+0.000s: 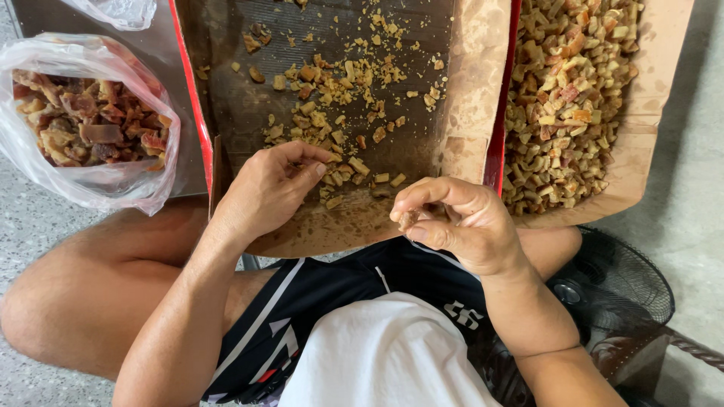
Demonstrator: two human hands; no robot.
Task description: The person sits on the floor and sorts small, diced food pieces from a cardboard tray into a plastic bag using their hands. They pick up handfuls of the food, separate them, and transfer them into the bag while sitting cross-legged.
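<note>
Over the flattened brown cardboard sheet (pixel 332 226) on the person's lap, the right hand (pixel 460 226) had its grip pinched together on a small tan dried chunk (pixel 408 219). The left hand (pixel 268 188) rested on scattered tan pieces (pixel 339 98), fingers curled, pinching one. A clear plastic bag of reddish scraps (pixel 83 120) sat left; a heaped cardboard tray (pixel 566 98) right.

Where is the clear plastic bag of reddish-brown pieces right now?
In the head view, the plastic bag sits upper left on the floor, beside the cardboard tray, left of the left hand.
</note>
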